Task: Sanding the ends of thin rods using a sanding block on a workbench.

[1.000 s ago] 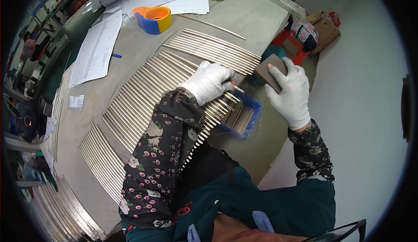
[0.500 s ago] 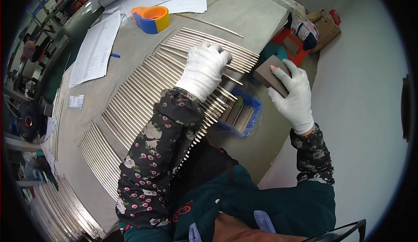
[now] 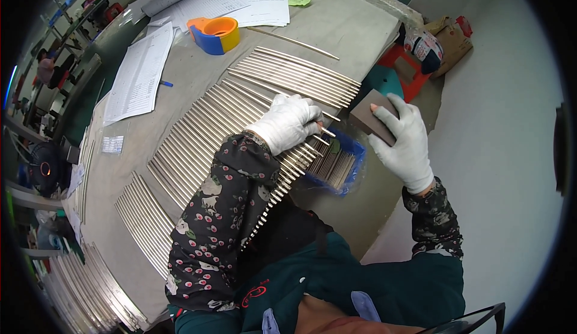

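Thin shiny metal rods (image 3: 204,127) lie side by side in a long row across the table, their ends toward me sticking out past the edge. My left hand (image 3: 288,122), in a white glove, lies over this row. Its fingers are curled round a rod near the end by the table edge; the palm hides most of the grip. Off the table's right side, my right hand (image 3: 409,145), also gloved, grips a grey-brown sanding block (image 3: 374,118). A bare fingertip rests on top of the block, which is apart from the rods.
Another group of rods (image 3: 294,75) lies farther away, with a single rod (image 3: 294,42) beyond. Orange-and-blue tape dispenser (image 3: 214,35) and paper sheets (image 3: 138,75) are behind. Below the edge sits a blue-lined bin (image 3: 354,169) of rods, near a red stool (image 3: 409,75).
My left hand has come nearer to me, from beside the far group of rods onto the main row. The right hand still holds the sanding block, almost unmoved.
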Action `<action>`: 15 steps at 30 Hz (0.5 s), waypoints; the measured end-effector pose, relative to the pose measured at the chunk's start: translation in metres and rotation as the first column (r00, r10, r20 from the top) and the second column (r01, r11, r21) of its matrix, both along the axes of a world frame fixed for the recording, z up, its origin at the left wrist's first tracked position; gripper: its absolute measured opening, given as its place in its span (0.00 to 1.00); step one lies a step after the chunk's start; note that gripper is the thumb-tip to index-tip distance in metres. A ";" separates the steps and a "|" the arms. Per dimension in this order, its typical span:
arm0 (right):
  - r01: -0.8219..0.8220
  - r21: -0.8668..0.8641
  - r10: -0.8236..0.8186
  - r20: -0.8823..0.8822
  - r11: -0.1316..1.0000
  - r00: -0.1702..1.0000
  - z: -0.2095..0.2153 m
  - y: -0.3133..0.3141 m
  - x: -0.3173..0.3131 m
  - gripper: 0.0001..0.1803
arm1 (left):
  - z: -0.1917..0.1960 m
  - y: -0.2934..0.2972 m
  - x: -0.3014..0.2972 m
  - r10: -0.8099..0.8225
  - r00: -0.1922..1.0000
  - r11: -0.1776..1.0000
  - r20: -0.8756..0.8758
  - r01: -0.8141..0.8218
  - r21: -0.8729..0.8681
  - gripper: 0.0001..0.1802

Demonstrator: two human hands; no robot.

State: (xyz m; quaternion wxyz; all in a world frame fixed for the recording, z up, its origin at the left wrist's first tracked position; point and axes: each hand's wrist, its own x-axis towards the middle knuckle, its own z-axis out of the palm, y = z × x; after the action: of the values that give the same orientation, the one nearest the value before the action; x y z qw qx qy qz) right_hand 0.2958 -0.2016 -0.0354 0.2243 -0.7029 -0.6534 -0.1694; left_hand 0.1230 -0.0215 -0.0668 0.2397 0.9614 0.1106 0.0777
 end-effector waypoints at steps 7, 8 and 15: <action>-0.267 -0.067 0.266 -0.032 0.961 0.964 0.004 -0.001 -0.035 0.27 | -0.007 0.006 0.007 -0.003 0.999 0.998 0.033 0.001 0.066 0.12; -0.272 -0.121 0.277 0.030 0.955 0.960 0.006 -0.001 -0.040 0.26 | -0.006 0.005 0.006 0.005 1.000 0.997 0.017 -0.006 0.075 0.12; -0.247 -0.014 0.247 0.010 0.969 0.969 0.010 0.005 -0.024 0.27 | -0.006 0.005 0.010 0.021 1.000 1.000 0.008 -0.021 0.012 0.13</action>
State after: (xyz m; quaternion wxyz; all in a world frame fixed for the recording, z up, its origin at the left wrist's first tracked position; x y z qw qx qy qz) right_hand 0.2716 -0.1965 -0.0250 0.2352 -0.6166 -0.7382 -0.1400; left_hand 0.1325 -0.0168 -0.0727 0.2333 0.9613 0.1194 0.0850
